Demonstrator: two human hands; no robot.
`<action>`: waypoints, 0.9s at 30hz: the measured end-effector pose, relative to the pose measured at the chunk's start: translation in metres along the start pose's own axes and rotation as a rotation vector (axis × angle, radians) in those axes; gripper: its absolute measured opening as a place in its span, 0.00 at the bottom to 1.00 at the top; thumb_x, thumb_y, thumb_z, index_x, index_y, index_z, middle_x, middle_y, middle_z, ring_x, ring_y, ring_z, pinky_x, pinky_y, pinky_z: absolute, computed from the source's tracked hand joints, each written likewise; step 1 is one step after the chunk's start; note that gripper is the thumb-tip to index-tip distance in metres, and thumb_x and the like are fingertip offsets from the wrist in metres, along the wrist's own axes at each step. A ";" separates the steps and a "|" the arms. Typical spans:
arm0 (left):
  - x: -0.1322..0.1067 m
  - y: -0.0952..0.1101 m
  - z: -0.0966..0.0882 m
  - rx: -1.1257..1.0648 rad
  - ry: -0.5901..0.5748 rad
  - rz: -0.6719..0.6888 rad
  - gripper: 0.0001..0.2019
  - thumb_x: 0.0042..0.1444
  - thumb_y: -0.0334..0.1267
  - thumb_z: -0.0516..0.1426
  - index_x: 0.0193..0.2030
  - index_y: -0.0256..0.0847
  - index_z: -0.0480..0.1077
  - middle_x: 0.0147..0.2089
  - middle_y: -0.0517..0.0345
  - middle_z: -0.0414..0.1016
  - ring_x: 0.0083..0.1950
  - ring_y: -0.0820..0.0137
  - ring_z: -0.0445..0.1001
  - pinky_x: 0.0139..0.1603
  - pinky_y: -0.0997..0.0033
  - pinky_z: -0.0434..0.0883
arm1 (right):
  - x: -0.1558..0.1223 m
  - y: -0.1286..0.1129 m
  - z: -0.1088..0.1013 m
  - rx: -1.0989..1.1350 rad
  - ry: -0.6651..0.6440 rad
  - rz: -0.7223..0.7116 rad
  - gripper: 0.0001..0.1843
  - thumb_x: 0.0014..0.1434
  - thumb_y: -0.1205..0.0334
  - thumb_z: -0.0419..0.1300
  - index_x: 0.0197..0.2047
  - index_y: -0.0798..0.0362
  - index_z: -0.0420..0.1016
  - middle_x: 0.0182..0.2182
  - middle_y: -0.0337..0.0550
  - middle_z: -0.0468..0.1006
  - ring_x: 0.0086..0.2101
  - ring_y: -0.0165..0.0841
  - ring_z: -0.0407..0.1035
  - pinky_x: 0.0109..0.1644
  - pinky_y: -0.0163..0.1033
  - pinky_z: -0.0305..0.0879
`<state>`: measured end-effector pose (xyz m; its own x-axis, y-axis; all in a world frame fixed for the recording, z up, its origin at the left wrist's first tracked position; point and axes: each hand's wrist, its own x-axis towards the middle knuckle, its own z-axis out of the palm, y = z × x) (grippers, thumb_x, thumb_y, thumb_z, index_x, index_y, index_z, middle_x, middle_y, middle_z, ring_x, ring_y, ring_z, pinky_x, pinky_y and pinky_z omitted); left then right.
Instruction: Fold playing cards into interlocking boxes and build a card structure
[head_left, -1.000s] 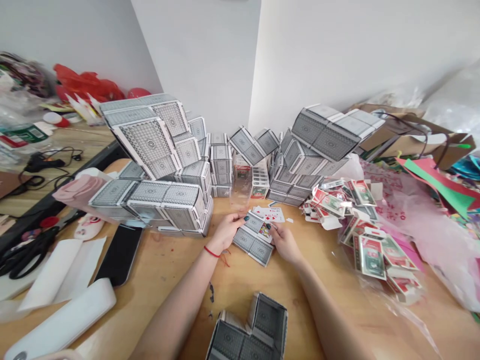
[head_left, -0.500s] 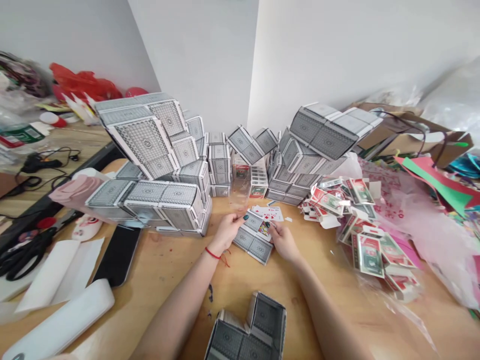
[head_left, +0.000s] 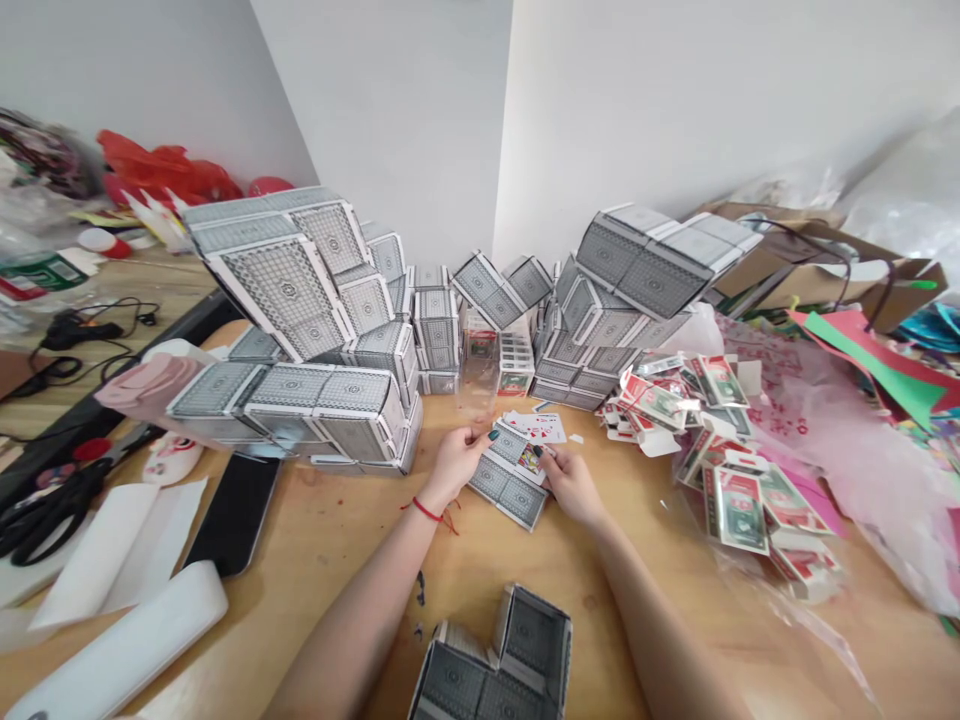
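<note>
Past the card panel's (head_left: 508, 488) near edge, tabletop (head_left: 517, 562) spreads.

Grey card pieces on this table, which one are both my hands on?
The piece between your left hand and right hand, with a colourful face card showing at one corner; the others are all out of your hands.
</note>
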<state>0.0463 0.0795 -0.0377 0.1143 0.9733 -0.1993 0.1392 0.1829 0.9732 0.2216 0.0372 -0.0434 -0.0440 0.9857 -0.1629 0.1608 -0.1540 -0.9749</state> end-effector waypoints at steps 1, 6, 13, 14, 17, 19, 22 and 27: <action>0.000 0.000 0.000 0.005 0.001 0.001 0.15 0.44 0.45 0.55 0.29 0.32 0.69 0.28 0.55 0.72 0.28 0.73 0.66 0.28 0.76 0.59 | 0.001 0.000 0.000 0.003 0.003 0.005 0.20 0.51 0.43 0.50 0.23 0.52 0.55 0.14 0.31 0.54 0.16 0.24 0.49 0.18 0.32 0.43; -0.002 0.000 -0.001 0.029 0.007 0.007 0.16 0.44 0.47 0.55 0.26 0.32 0.69 0.25 0.58 0.70 0.26 0.75 0.64 0.26 0.77 0.57 | 0.004 0.003 0.001 0.020 -0.004 0.018 0.20 0.51 0.43 0.51 0.22 0.52 0.55 0.15 0.32 0.55 0.16 0.25 0.50 0.19 0.32 0.46; 0.000 -0.004 0.001 0.105 0.013 0.083 0.15 0.46 0.47 0.54 0.26 0.34 0.68 0.26 0.58 0.70 0.27 0.74 0.65 0.27 0.76 0.58 | 0.003 -0.002 0.007 -0.005 0.064 -0.003 0.20 0.50 0.43 0.50 0.23 0.52 0.59 0.15 0.33 0.58 0.17 0.26 0.52 0.19 0.32 0.48; 0.000 -0.004 0.001 0.131 0.013 0.109 0.14 0.46 0.46 0.54 0.26 0.34 0.68 0.26 0.58 0.71 0.27 0.73 0.66 0.27 0.76 0.59 | 0.002 -0.003 0.008 -0.016 0.081 -0.009 0.20 0.50 0.43 0.50 0.23 0.52 0.59 0.15 0.33 0.57 0.16 0.26 0.52 0.19 0.33 0.48; -0.001 -0.004 0.001 0.235 0.016 0.186 0.13 0.49 0.45 0.52 0.25 0.35 0.67 0.25 0.59 0.69 0.27 0.74 0.66 0.28 0.76 0.59 | 0.001 -0.003 0.008 -0.029 0.116 -0.015 0.20 0.51 0.43 0.50 0.21 0.51 0.57 0.14 0.32 0.56 0.16 0.26 0.51 0.19 0.33 0.46; -0.002 -0.003 0.001 0.325 0.022 0.226 0.14 0.50 0.45 0.51 0.23 0.36 0.66 0.24 0.60 0.68 0.26 0.74 0.65 0.28 0.76 0.58 | 0.001 -0.003 0.007 -0.047 0.133 -0.027 0.20 0.51 0.43 0.50 0.21 0.51 0.58 0.14 0.33 0.56 0.16 0.27 0.52 0.20 0.33 0.47; -0.004 -0.001 0.002 0.455 0.041 0.256 0.13 0.51 0.44 0.50 0.23 0.37 0.65 0.23 0.59 0.68 0.26 0.74 0.64 0.27 0.76 0.56 | 0.001 -0.003 0.007 -0.084 0.154 -0.063 0.19 0.52 0.44 0.49 0.22 0.52 0.60 0.16 0.34 0.59 0.18 0.28 0.53 0.22 0.34 0.49; -0.006 -0.001 0.001 0.510 0.030 0.230 0.11 0.51 0.41 0.50 0.24 0.37 0.65 0.24 0.58 0.69 0.26 0.74 0.64 0.27 0.76 0.56 | 0.002 -0.001 0.008 -0.064 0.109 -0.019 0.20 0.51 0.43 0.50 0.23 0.52 0.62 0.15 0.34 0.60 0.17 0.28 0.53 0.22 0.34 0.49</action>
<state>0.0468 0.0733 -0.0380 0.1710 0.9850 0.0221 0.5728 -0.1176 0.8112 0.2132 0.0389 -0.0436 0.0593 0.9905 -0.1240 0.2238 -0.1342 -0.9653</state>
